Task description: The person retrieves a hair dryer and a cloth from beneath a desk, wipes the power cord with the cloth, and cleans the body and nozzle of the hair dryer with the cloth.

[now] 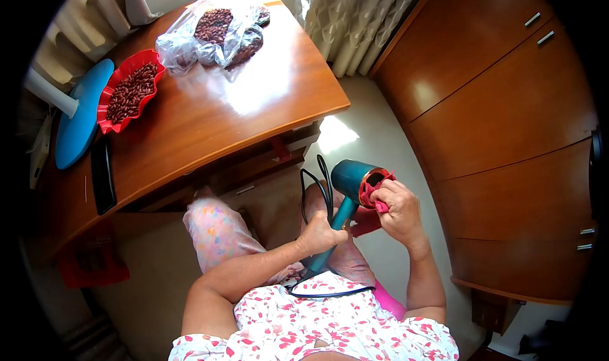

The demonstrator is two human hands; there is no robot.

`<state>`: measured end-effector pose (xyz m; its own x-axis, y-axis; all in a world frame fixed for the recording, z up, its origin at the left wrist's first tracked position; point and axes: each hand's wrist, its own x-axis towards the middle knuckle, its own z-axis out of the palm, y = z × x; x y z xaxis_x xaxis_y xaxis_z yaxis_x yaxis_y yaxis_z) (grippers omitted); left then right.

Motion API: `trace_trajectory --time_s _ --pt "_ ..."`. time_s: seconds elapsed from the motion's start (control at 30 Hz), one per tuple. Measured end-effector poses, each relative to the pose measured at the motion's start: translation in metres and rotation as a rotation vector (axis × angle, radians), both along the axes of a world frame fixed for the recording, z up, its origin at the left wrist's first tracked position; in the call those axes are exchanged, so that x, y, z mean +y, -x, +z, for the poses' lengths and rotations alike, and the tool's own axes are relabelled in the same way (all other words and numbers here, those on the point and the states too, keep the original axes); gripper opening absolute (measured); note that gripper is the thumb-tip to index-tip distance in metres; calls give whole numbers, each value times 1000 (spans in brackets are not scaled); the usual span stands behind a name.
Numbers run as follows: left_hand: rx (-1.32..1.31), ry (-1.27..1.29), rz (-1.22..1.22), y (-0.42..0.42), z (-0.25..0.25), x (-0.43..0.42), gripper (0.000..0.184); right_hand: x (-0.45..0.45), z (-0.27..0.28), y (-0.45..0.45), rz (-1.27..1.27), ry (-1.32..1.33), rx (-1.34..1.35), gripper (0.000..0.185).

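A teal hair dryer with a copper-coloured rim is held above my lap. My left hand is wrapped round its handle. In my right hand is a bunched red cloth, pressed at the rim of the dryer's round open end. Part of the cloth hangs below that hand. A black power cord loops up beside the dryer and also curves across my lap.
On the wooden desk are a red dish of dark red beans, a plastic bag with more beans, a blue round base and a black flat object. Wooden cabinets stand at right, curtains behind.
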<state>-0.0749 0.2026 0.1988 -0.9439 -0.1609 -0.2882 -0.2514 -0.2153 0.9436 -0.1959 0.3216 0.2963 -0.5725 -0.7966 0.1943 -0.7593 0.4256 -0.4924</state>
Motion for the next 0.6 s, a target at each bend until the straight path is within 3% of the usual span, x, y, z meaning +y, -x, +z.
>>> trace_trajectory --time_s 0.07,0.27,0.37,0.5,0.6 --pt "7 5 -4 1 0 0 13 5 1 2 -11 -51 -4 13" --pt "-30 29 -42 2 -3 -6 14 24 0 7 -223 372 -19 26" --pt "-33 58 -39 2 -1 -5 14 16 2 4 -202 405 38 27" --pt "-51 25 -47 1 6 -5 14 4 -13 2 -116 182 252 27" --pt "-43 29 -36 0 5 -7 14 2 -18 -3 -103 162 189 27"
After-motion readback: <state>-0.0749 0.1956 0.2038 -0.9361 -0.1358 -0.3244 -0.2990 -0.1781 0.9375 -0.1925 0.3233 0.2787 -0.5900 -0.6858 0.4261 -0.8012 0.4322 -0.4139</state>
